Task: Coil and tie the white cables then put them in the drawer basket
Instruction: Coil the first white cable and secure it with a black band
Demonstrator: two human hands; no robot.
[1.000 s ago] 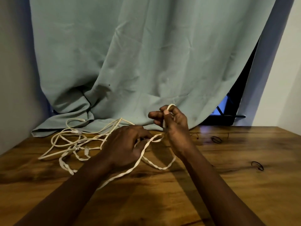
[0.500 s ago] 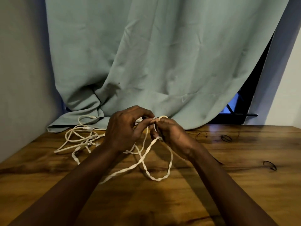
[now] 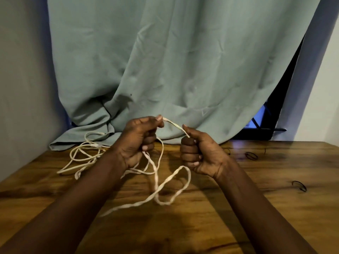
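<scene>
Behind the brown wooden table (image 3: 256, 217) hangs a big green curtain (image 3: 165, 70). Its bottom edge lies bunched on the back of the table. A grey wall (image 3: 22, 88) is on the left, and a dark window gap (image 3: 275, 116) shows at the right of the curtain.

Both hands are up over the table, a little apart. The left hand (image 3: 139, 142) pinches the white cable (image 3: 157, 180) between its thumb and first finger, and its other fingers are curled in. The right hand (image 3: 200, 153) is closed in a fist, and the cable goes in at the top, by the thumb. A short bit of cable runs straight from one hand to the other.

More cable hangs down from the left hand and makes a twisty loop on the table between the two arms. The rest lies in a loose, messy pile at the back left, close to the curtain. The left arm hides part of that pile.

Two small black bands (image 3: 251, 156) (image 3: 299, 186) lie on the table to the right, well away from the cable.
</scene>
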